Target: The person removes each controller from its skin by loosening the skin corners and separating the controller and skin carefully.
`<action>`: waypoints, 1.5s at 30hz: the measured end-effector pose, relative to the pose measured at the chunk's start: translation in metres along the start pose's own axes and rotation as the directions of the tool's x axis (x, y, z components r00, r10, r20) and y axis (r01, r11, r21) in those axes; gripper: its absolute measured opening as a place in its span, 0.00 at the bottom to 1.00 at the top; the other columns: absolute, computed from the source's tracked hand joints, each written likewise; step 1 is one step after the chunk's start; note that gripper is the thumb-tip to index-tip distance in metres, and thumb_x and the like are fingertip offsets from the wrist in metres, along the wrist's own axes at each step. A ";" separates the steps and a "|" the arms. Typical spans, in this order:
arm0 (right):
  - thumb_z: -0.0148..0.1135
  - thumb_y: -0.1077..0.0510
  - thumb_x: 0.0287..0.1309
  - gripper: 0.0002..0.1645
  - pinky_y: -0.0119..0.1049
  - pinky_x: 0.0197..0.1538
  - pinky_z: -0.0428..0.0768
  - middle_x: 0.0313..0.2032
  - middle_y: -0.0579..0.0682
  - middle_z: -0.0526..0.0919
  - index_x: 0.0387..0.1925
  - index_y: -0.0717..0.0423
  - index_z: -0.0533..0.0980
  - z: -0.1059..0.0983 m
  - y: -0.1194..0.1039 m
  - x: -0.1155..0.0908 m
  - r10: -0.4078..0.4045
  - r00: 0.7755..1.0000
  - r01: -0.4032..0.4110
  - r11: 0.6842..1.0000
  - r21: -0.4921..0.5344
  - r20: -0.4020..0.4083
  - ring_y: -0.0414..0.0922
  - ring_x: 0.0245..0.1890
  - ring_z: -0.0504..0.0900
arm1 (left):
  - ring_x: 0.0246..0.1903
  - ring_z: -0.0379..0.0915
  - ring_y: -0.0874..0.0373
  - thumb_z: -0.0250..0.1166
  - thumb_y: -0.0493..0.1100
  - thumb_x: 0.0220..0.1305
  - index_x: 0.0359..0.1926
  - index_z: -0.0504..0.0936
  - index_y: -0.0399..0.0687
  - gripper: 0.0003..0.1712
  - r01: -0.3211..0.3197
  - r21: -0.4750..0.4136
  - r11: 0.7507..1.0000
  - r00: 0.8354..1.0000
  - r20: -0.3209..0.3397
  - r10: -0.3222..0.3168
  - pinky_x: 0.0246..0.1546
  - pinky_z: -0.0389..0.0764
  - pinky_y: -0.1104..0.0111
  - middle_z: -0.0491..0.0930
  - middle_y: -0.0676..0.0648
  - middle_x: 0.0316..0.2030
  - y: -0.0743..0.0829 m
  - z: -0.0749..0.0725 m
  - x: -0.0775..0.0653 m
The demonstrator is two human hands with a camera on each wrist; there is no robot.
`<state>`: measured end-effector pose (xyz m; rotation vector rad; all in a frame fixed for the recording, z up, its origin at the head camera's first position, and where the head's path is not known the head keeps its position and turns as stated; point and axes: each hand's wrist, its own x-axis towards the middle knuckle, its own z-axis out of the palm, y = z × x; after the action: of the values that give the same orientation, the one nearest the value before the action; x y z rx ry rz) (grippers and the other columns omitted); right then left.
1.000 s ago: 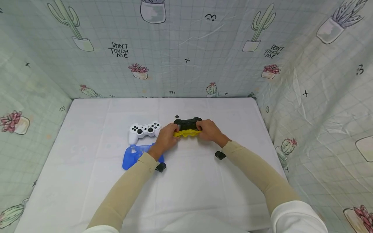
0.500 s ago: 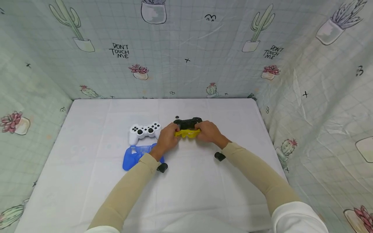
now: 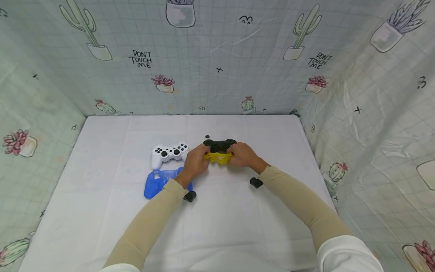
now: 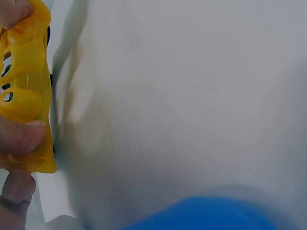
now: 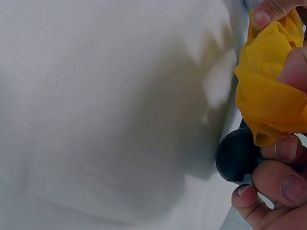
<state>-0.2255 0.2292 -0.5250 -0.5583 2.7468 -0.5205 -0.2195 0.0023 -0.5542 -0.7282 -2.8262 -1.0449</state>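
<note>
A soft yellow controller cover [image 3: 219,158] is stretched between both hands, right at the near side of a black game controller [image 3: 221,146]. My left hand [image 3: 196,162] grips the cover's left end, its thumb pressed on the yellow surface in the left wrist view. With thumb and fingers my right hand [image 3: 243,155] pinches the other end, where the cover [image 5: 261,96] looks folded and bunched. Below that fold, the controller's rounded black handle [image 5: 236,155] pokes out beside the right fingertips. Much of the controller is hidden behind the hands and cover.
To the left lies a white game controller [image 3: 170,152], with a blue controller cover [image 3: 153,185] nearer the person, partly under the left forearm. A small black piece [image 3: 207,136] rests behind the black controller. Patterned curtains [image 3: 217,56] stand at the table's back and sides.
The yellow cover has bunched up more between the hands and its near edge has shifted slightly towards the person. Both hands keep their grip and have barely moved.
</note>
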 end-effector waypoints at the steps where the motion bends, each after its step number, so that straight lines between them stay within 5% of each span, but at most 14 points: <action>1: 0.64 0.57 0.52 0.20 0.31 0.28 0.65 0.30 0.50 0.87 0.46 0.59 0.88 0.000 0.000 0.000 0.012 1.000 -0.012 1.000 -0.001 0.007 0.40 0.22 0.66 | 0.33 0.74 0.50 0.67 0.29 0.60 0.39 0.83 0.40 0.07 0.000 0.003 1.000 1.000 0.000 0.000 0.39 0.79 0.58 0.79 0.43 0.35 0.000 0.001 0.000; 15: 0.64 0.56 0.51 0.18 0.31 0.25 0.60 0.20 0.44 0.74 0.43 0.56 0.88 -0.001 -0.001 -0.002 0.056 0.998 -0.056 0.998 -0.014 0.024 0.40 0.21 0.63 | 0.32 0.76 0.49 0.64 0.26 0.49 0.44 0.89 0.41 0.20 0.062 0.061 0.996 0.998 -0.007 -0.062 0.38 0.82 0.58 0.80 0.44 0.37 0.009 0.006 0.001; 21: 0.61 0.58 0.51 0.16 0.32 0.26 0.56 0.17 0.43 0.65 0.41 0.55 0.88 0.001 0.000 -0.002 0.053 0.999 -0.053 0.998 -0.023 0.004 0.40 0.20 0.60 | 0.34 0.77 0.48 0.65 0.27 0.54 0.45 0.89 0.41 0.17 0.123 0.078 0.989 0.992 0.006 -0.124 0.41 0.84 0.59 0.81 0.44 0.38 0.015 0.007 0.001; 29: 0.60 0.60 0.50 0.19 0.32 0.26 0.59 0.19 0.45 0.72 0.44 0.56 0.88 0.002 0.000 -0.003 0.079 0.997 -0.079 0.997 -0.004 0.000 0.41 0.22 0.63 | 0.31 0.78 0.48 0.64 0.27 0.52 0.43 0.89 0.41 0.17 0.117 0.105 0.988 0.993 -0.040 -0.113 0.35 0.82 0.58 0.80 0.44 0.36 0.018 0.011 0.001; 36: 0.62 0.58 0.51 0.18 0.31 0.25 0.61 0.19 0.43 0.73 0.44 0.56 0.87 0.003 0.001 -0.004 0.103 0.995 -0.103 0.994 0.026 0.013 0.40 0.21 0.64 | 0.33 0.80 0.49 0.64 0.28 0.54 0.44 0.90 0.42 0.17 0.161 0.129 0.978 0.987 -0.013 -0.161 0.35 0.83 0.59 0.81 0.45 0.37 0.023 0.009 0.002; 40: 0.63 0.58 0.51 0.15 0.33 0.26 0.58 0.19 0.45 0.68 0.40 0.56 0.86 0.004 0.002 -0.008 0.120 0.993 -0.121 0.991 0.048 0.018 0.41 0.22 0.62 | 0.36 0.80 0.48 0.63 0.30 0.56 0.46 0.90 0.41 0.18 0.177 0.096 0.980 0.983 0.032 -0.181 0.38 0.83 0.58 0.82 0.45 0.39 0.023 0.009 -0.001; 45: 0.64 0.57 0.51 0.16 0.36 0.33 0.66 0.30 0.49 0.79 0.42 0.58 0.84 0.004 0.005 -0.013 0.124 0.992 -0.126 0.987 0.099 0.030 0.44 0.29 0.69 | 0.38 0.79 0.46 0.64 0.30 0.58 0.48 0.90 0.38 0.17 0.171 -0.005 0.985 0.984 0.057 -0.170 0.42 0.82 0.57 0.82 0.42 0.40 0.020 0.007 -0.004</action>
<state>-0.2141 0.2377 -0.5278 -0.3630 2.6928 -0.6136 -0.2060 0.0177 -0.5482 -0.5318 -2.9782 -1.0767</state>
